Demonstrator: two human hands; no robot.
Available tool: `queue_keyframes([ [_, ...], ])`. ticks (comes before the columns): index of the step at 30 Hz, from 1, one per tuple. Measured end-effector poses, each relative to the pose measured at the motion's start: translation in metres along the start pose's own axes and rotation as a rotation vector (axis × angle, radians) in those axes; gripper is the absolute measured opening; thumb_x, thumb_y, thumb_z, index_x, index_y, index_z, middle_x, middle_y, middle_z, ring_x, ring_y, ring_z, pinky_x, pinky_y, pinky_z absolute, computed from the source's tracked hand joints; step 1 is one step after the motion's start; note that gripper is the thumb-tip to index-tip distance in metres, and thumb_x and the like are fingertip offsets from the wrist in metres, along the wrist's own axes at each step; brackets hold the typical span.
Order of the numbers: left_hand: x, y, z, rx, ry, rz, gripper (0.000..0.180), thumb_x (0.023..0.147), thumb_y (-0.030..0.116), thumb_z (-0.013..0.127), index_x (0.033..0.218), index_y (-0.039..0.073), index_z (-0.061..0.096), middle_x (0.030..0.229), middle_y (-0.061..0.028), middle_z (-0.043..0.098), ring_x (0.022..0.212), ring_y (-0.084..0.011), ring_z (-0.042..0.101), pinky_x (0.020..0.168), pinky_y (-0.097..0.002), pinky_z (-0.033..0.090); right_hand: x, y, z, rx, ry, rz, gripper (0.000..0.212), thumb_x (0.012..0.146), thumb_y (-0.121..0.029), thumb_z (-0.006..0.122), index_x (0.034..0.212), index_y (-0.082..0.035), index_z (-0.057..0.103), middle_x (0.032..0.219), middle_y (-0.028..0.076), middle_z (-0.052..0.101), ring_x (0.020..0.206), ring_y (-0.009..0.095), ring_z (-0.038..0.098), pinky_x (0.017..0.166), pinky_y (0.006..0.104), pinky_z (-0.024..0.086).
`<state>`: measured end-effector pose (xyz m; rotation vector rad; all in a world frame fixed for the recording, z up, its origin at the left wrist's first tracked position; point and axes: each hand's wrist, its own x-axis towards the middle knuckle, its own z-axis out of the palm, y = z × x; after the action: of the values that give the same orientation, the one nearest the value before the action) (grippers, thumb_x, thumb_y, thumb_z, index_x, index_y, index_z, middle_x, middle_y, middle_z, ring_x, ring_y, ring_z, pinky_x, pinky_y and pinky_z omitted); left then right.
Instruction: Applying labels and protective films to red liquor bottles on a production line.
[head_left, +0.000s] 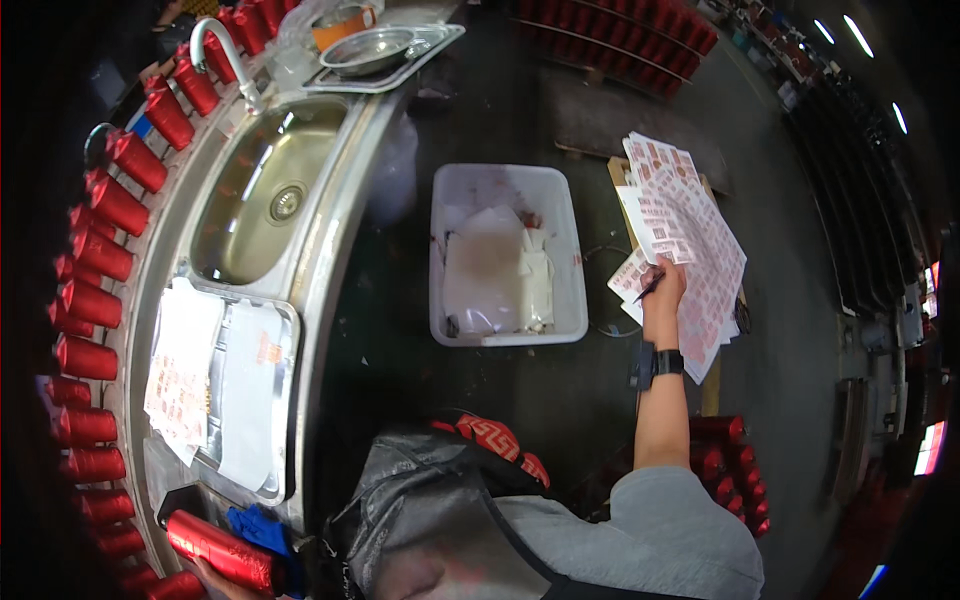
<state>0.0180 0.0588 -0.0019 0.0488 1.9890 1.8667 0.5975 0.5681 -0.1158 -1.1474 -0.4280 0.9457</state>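
**A:** ok so what step is being done here?

**B:** best guess, a label is being picked out for a bottle. The printed label sheets [700, 240] are spread in a loose, overlapping pile off to the right, and the right hand [668, 287] is placed at their left edge. The red metallic bottle [225, 552] is held tilted at the lower left, just beside some bunched blue cloth [250, 528].

**A:** and the hands, what's being gripped?

**B:** the left one [222, 584] is mostly cut off by the frame, but the bottle seems to be grasped from below. On the right, fingers are curled around a small dark item [651, 284], too blurred to be named. Whether a sheet is pinched along with it can't be told.

**A:** so what's called for next?

**B:** probably a single label needs to be freed without the pile being dragged along, and the bottle needs to be steadied, since a round, shiny side could easily be rolled or stuck crooked.

**A:** any brands or text that can be read?

**B:** nothing that can be made out reliably. Rows of small reddish patches are printed on the sheets, and similar ones are seen on a paper [180, 390] at the metal tray [291, 390]. No label can be spotted on the held bottle from this angle.
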Motion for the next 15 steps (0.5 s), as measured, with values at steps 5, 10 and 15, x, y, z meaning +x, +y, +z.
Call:
queue_keyframes([
  [5, 0.003, 0.020, -0.011, -0.242, 0.105, -0.041, 0.074, 0.096, 0.054, 0.053, 0.147, 0.004, 0.036, 0.136, -0.0166, 0.049, 0.121, -0.0296, 0.054, 0.100, -0.0432, 0.047, -0.099, -0.047, 0.114, 0.011, -0.476, 0.016, 0.013, 0.086, -0.003, 0.062, 0.098, -0.002, 0.063, 0.078, 0.006, 0.065, 0.042, 0.011, 0.047, 0.039, 0.0252, 0.036],
  [10, 0.010, 0.007, -0.025, -0.179, 0.096, 0.103, 0.057, 0.094, 0.052, 0.058, 0.123, 0.003, 0.052, 0.113, -0.0119, 0.059, 0.100, -0.0230, 0.062, 0.089, -0.0377, 0.052, -0.226, -0.072, 0.225, -0.081, -0.943, 0.218, 0.018, 0.086, -0.007, 0.062, 0.101, 0.002, 0.065, 0.081, 0.005, 0.067, 0.050, 0.007, 0.052, 0.041, 0.0196, 0.037],
  [15, 0.007, 0.004, -0.026, -0.185, 0.154, 0.137, 0.051, 0.095, 0.048, 0.060, 0.119, 0.004, 0.049, 0.108, -0.0120, 0.059, 0.091, -0.0215, 0.063, 0.081, -0.0349, 0.054, -0.314, -0.019, 0.306, -0.104, -1.210, 0.448, 0.016, 0.083, -0.006, 0.066, 0.098, 0.001, 0.064, 0.081, 0.006, 0.067, 0.057, 0.009, 0.056, 0.042, 0.0222, 0.040],
])
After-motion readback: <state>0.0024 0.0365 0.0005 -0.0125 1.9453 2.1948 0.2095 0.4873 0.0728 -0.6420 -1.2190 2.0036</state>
